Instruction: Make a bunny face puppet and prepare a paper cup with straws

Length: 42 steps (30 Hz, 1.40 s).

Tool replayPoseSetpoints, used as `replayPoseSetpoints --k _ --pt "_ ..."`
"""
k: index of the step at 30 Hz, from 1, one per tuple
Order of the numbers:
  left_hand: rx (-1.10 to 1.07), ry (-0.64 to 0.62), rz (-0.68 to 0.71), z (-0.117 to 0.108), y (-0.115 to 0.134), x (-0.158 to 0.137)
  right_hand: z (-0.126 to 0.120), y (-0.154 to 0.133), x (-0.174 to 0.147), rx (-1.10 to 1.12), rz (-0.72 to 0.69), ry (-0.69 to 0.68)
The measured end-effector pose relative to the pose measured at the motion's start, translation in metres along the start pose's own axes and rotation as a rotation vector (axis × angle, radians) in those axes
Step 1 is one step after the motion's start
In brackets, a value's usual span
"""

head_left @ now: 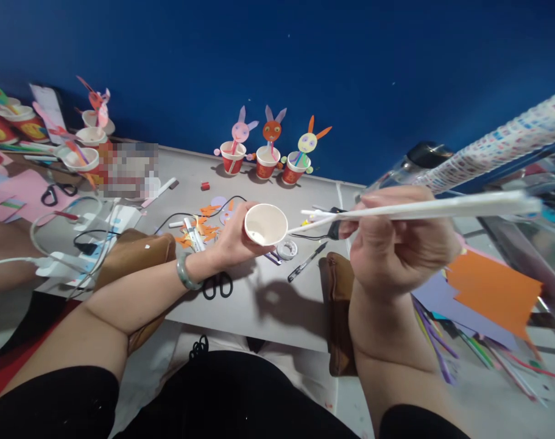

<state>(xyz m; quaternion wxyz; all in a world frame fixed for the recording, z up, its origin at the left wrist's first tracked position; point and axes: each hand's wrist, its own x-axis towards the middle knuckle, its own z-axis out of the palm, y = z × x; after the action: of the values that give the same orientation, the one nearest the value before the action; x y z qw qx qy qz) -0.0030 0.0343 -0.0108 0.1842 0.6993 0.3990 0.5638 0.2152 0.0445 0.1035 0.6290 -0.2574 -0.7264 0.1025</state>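
Note:
My left hand (234, 241) is wrapped round a paper cup (267, 225), its white inside tilted toward me. My right hand (396, 241) pinches a few long white straws (441, 207), held sideways above the table. One straw slants down with its end at the cup's right rim; whether it touches cannot be told. Under the hands lie a roll of tape (287, 249), a black pen (307, 262) and black-handled scissors (217, 285). Orange paper cut-outs (204, 228) and a white marker (194, 235) are left of the cup.
Three red cups with paper rabbits (267, 161) line the blue wall. More decorated cups (83, 155) and a white power strip (92, 256) with cables stand left. A co-worker's arm (7, 250) reaches in there. Orange paper (494, 289) and coloured straws (435, 341) lie right.

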Motion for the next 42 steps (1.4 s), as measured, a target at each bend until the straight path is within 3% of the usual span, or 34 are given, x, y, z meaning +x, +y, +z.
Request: replayPoseSetpoints --k 3,8,11,14,20,42 --pt "0.002 0.002 0.061 -0.001 0.003 0.0 0.006 -0.01 -0.004 0.098 0.022 0.123" --pt "0.011 0.057 0.122 -0.001 0.011 0.0 0.007 -0.014 -0.007 -0.028 0.151 -0.121" --pt "0.015 0.064 0.127 -0.002 0.015 0.001 0.007 -0.015 -0.006 -0.06 0.117 -0.262" --pt "0.034 0.066 0.106 -0.001 0.016 -0.001 0.011 -0.016 -0.006 -0.112 0.09 -0.317" --pt "0.009 0.042 -0.002 0.001 0.016 -0.005 0.02 -0.011 -0.014 -0.209 0.043 -0.33" --pt "-0.028 0.011 0.026 0.001 0.016 -0.006 0.036 0.005 -0.026 -0.31 -0.052 -0.38"
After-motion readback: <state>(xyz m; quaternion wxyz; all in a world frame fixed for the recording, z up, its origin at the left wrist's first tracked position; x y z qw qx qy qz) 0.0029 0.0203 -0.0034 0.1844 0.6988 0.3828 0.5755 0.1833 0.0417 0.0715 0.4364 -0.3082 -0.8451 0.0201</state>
